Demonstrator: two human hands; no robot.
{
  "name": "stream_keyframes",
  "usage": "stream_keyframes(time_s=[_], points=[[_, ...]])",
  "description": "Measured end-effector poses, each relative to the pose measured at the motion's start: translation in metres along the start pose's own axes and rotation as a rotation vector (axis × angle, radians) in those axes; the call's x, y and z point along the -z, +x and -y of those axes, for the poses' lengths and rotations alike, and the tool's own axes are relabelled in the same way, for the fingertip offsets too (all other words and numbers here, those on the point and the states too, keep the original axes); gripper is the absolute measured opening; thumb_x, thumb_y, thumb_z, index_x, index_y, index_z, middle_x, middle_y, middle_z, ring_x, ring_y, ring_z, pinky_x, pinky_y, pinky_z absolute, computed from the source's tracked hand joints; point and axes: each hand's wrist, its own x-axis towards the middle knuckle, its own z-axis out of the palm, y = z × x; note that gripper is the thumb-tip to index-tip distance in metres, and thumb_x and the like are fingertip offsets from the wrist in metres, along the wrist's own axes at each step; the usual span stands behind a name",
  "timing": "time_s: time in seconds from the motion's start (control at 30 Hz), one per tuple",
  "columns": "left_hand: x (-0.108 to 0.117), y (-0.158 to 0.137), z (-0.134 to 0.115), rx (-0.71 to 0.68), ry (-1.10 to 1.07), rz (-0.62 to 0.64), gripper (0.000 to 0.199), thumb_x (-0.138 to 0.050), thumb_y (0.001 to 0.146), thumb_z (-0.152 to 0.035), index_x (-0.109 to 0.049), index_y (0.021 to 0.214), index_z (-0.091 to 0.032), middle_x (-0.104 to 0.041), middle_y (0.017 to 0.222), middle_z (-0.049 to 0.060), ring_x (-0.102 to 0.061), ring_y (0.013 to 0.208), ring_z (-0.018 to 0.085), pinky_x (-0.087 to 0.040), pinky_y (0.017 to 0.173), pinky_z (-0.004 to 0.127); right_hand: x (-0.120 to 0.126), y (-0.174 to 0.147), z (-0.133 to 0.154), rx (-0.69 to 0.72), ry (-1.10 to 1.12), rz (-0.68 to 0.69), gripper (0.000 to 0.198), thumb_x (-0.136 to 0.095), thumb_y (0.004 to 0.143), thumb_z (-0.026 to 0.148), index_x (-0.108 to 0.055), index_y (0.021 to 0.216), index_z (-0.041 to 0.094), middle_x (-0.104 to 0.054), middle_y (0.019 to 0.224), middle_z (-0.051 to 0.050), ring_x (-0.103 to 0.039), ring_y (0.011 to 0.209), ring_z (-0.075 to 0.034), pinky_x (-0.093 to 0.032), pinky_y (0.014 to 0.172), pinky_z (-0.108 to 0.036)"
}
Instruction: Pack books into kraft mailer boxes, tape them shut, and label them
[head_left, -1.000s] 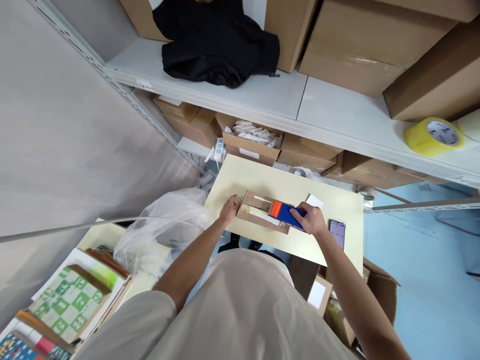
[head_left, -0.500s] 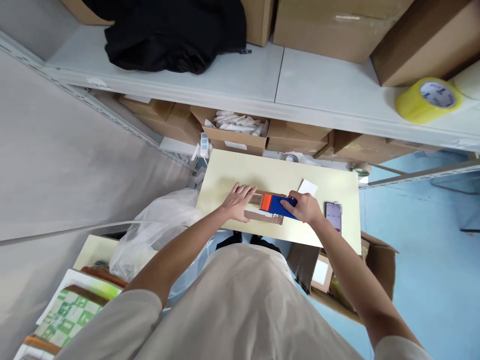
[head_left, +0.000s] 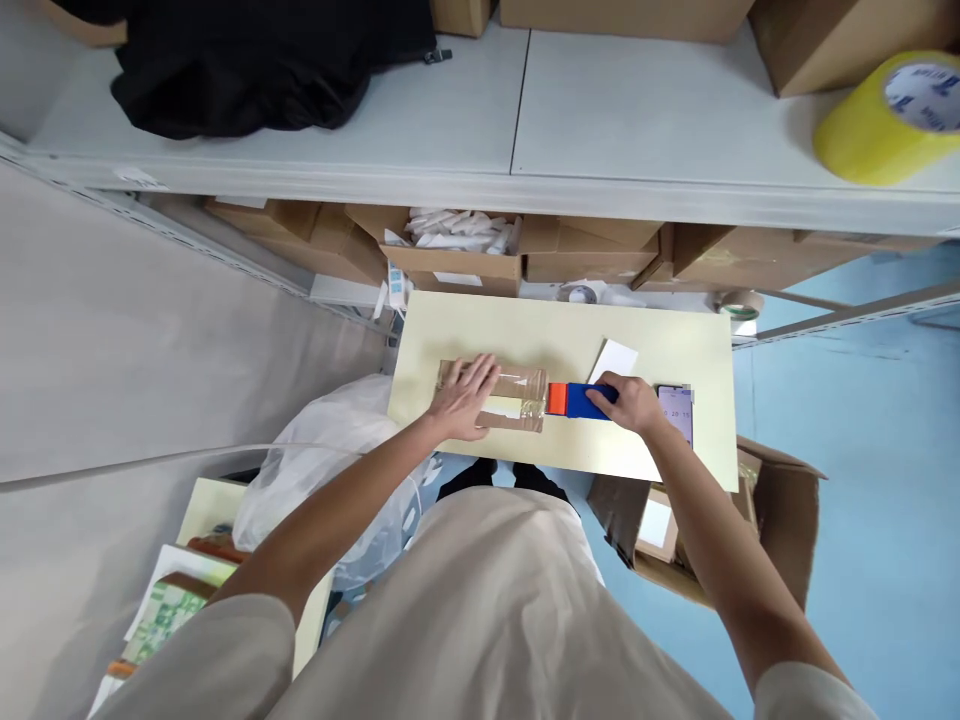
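My left hand lies flat with fingers spread on a small cardboard box, pressing on its left part. Clear tape shines over the box's top and right end, and a pale label shows beside my palm. My right hand is wrapped round a blue tape dispenser with an orange front part, just off the box's right end. Whether tape still joins the dispenser to the box I cannot tell. Both lie over the pale yellow table. A white card is behind my right hand, and a phone lies right of it.
Below right stands an open carton with boxes inside. A plastic bag hangs by the table's left side. Behind, a grey shelf carries a yellow tape roll and black cloth; cartons fill the level below.
My right hand has drawn the tape dispenser rightward, from over the box to past its right end. My left hand stays on the box, slightly further left in view. The camera view has shifted.
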Motion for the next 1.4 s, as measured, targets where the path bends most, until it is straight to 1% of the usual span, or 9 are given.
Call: stream_keyframes(time_s=[0.2, 0.43, 0.57, 0.7, 0.87, 1.0, 1.1, 1.27, 1.4], points=[[-0.013, 0.034, -0.048, -0.091, -0.029, -0.017, 0.096, -0.050, 0.081, -0.057, -0.008, 0.148, -0.003, -0.012, 0.156, 0.020, -0.003, 0.145, 0.032, 0.002, 0.115, 0.049, -0.012, 0.024, 0.027, 0.022, 0.104, 0.027, 0.031, -0.049, 0.084, 0.047, -0.065, 0.088, 0.020, -0.067, 0.073, -0.004, -0.060, 0.065, -0.019, -0.036, 0.057, -0.026], [-0.015, 0.032, -0.039, -0.035, 0.005, -0.012, 0.077, -0.046, 0.086, -0.040, -0.017, 0.148, -0.004, -0.018, 0.155, 0.019, -0.009, 0.145, 0.030, -0.005, 0.117, 0.046, -0.020, 0.011, -0.004, 0.079, 0.266, 0.136, 0.036, -0.044, 0.086, 0.050, -0.063, 0.086, 0.019, -0.062, 0.064, -0.003, -0.055, 0.055, -0.015, -0.036, 0.054, -0.025], [-0.012, 0.031, -0.039, -0.045, -0.014, 0.003, 0.080, -0.048, 0.084, -0.044, -0.018, 0.147, -0.003, -0.018, 0.155, 0.019, -0.009, 0.145, 0.031, -0.005, 0.117, 0.047, -0.004, -0.006, -0.022, 0.018, 0.090, 0.151, 0.039, -0.042, 0.086, 0.052, -0.064, 0.087, 0.019, -0.064, 0.064, -0.005, -0.060, 0.059, -0.019, -0.037, 0.056, -0.027], [-0.007, 0.026, -0.031, -0.174, -0.060, 0.058, 0.087, -0.057, 0.076, -0.051, -0.029, 0.144, -0.005, -0.017, 0.155, 0.020, -0.008, 0.144, 0.036, -0.005, 0.116, 0.051, 0.004, -0.002, 0.028, -0.104, -0.234, 0.205, 0.038, -0.045, 0.086, 0.051, -0.064, 0.093, 0.018, -0.069, 0.077, -0.012, -0.065, 0.071, -0.027, -0.039, 0.060, -0.031], [-0.008, 0.023, -0.027, -0.249, -0.022, 0.066, 0.057, -0.063, 0.072, -0.034, -0.055, 0.124, -0.012, -0.033, 0.150, 0.016, -0.011, 0.143, 0.037, -0.006, 0.115, 0.054, -0.015, 0.018, 0.107, -0.090, -0.328, 0.283, 0.029, -0.037, 0.093, 0.030, -0.061, 0.102, 0.015, -0.069, 0.087, -0.017, -0.067, 0.078, -0.027, -0.043, 0.068, -0.034], [-0.012, 0.027, -0.031, -0.220, -0.071, 0.032, 0.054, -0.068, 0.070, -0.037, -0.061, 0.117, -0.013, -0.036, 0.148, 0.016, -0.012, 0.143, 0.036, -0.005, 0.116, 0.055, -0.024, 0.019, 0.116, -0.082, -0.341, 0.305, 0.029, -0.037, 0.093, 0.028, -0.061, 0.102, 0.013, -0.070, 0.088, -0.018, -0.067, 0.076, -0.025, -0.043, 0.066, -0.032], [-0.008, 0.028, -0.027, -0.209, -0.228, -0.008, 0.071, -0.069, 0.068, -0.051, -0.054, 0.128, -0.017, -0.023, 0.154, 0.015, -0.010, 0.143, 0.037, -0.008, 0.115, 0.056, -0.027, 0.005, 0.096, -0.195, -0.320, 0.132, 0.035, -0.034, 0.095, 0.039, -0.059, 0.105, 0.016, -0.069, 0.084, -0.014, -0.065, 0.072, -0.024, -0.040, 0.062, -0.030], [0.000, -0.006, 0.002, -0.034, -0.440, -0.231, 0.084, -0.051, 0.082, -0.061, -0.021, 0.148, -0.019, -0.003, 0.158, 0.016, 0.000, 0.144, 0.037, -0.011, 0.112, 0.060, -0.058, -0.030, 0.046, -0.300, -0.231, -0.155, 0.033, -0.033, 0.093, 0.027, -0.052, 0.116, 0.013, -0.067, 0.089, -0.014, -0.061, 0.079, -0.024, -0.040, 0.068, -0.031], [-0.019, -0.056, 0.038, 0.393, -0.572, -0.488, 0.093, -0.053, 0.080, -0.062, -0.012, 0.150, -0.016, 0.001, 0.158, 0.016, 0.007, 0.144, 0.037, -0.002, 0.113, 0.060, -0.105, -0.054, 0.021, -0.278, -0.171, -0.248, 0.044, -0.028, 0.087, 0.011, -0.044, 0.128, 0.008, -0.065, 0.097, -0.017, -0.059, 0.089, -0.028, -0.043, 0.077, -0.040]])
